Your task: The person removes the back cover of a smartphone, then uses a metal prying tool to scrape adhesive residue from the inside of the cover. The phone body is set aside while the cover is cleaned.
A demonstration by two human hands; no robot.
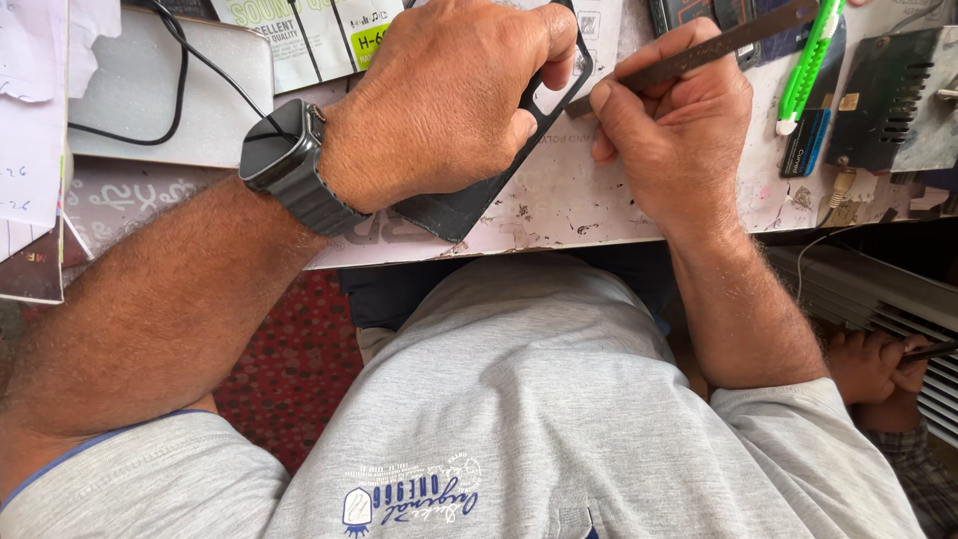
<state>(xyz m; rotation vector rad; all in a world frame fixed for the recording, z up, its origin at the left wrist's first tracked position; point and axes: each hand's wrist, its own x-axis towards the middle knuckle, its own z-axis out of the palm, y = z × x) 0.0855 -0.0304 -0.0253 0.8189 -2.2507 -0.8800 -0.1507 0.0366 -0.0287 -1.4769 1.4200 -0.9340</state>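
**Two hands at a dark phone case on a worn table**

Head view: The left hand [449,100] lies palm down over a black phone case [469,200], knuckles raised and fingers curled over the case's far edge, pinning it flat against the table [569,210]. Its forearm runs in from the lower left, bent at the wrist, with a dark smartwatch [284,150] on a ribbed grey band just behind the hand. The right hand [669,140] sits just right of the case, fingers folded shut around a thin, flat metal tool [699,50]; thumb and forefinger pinch the strip near its lower end, and its tip meets the case's upper right rim beside the camera cut-out. The right forearm rises nearly straight from the lower edge of the picture.

The case is matt black, rectangular with rounded corners, lying at a slant with one corner toward the table's near edge. The tool is dull brown-grey, narrow and straight. The table top is pale, scuffed and flecked with dark marks. Right of the case lie a green-and-white utility knife [813,55] and a dark metal box [893,95] with vent slots; left of it rests a grey slab [160,90] crossed by a black cable [200,60].
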